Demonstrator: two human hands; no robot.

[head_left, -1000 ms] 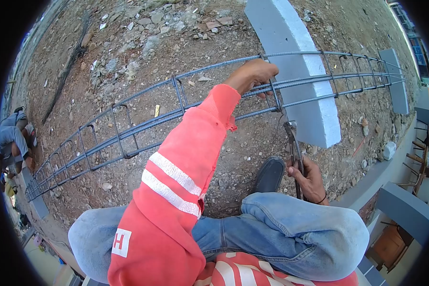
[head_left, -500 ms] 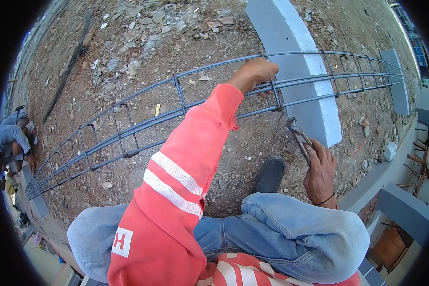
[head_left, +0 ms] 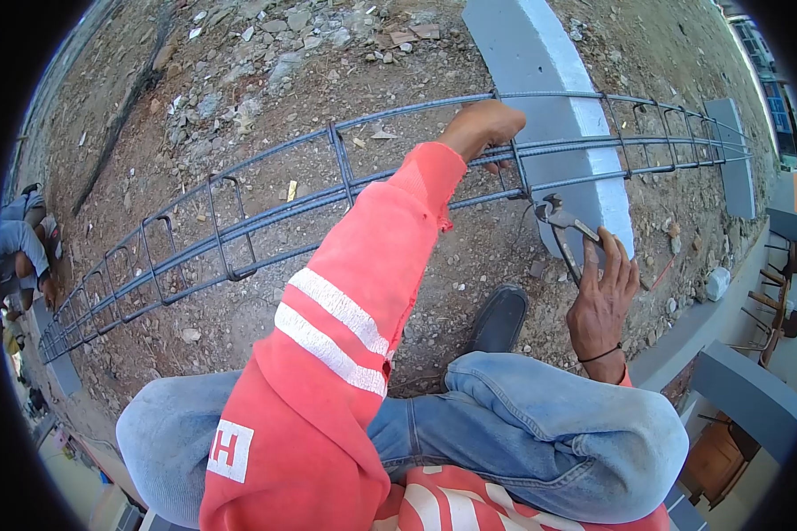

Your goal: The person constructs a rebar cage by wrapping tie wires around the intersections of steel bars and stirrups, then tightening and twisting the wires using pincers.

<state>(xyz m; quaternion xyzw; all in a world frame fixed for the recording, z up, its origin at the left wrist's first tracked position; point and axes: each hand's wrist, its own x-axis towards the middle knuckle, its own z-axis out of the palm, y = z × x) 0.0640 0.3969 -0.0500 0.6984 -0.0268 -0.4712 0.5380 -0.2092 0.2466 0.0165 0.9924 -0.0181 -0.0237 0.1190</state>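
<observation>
A long rebar cage [head_left: 279, 211] of ribbed bars and square stirrups runs across the view. My left hand [head_left: 487, 128] is closed around its bars beside a stirrup, with the fingertips partly hidden behind the steel. Whether a wire is also in those fingers I cannot make out. My right hand [head_left: 600, 305] holds steel end-cutting pincers [head_left: 568, 219], their handles spread apart. The pincers' head is close to the lower bar at the stirrup's corner, where a thin wire [head_left: 520, 221] hangs down.
A grey concrete beam [head_left: 540, 75] with a white side lies under the cage; another grey support [head_left: 733, 168] is at its right end. A person [head_left: 27, 252] crouches at the far left end. Rubble [head_left: 283, 66] covers the soil, and my shoe [head_left: 498, 319] is below the cage.
My right hand has raised the pincers slightly and turned them, and their handles are wider apart. My left hand stays at the same stirrup. The view has shifted a little.
</observation>
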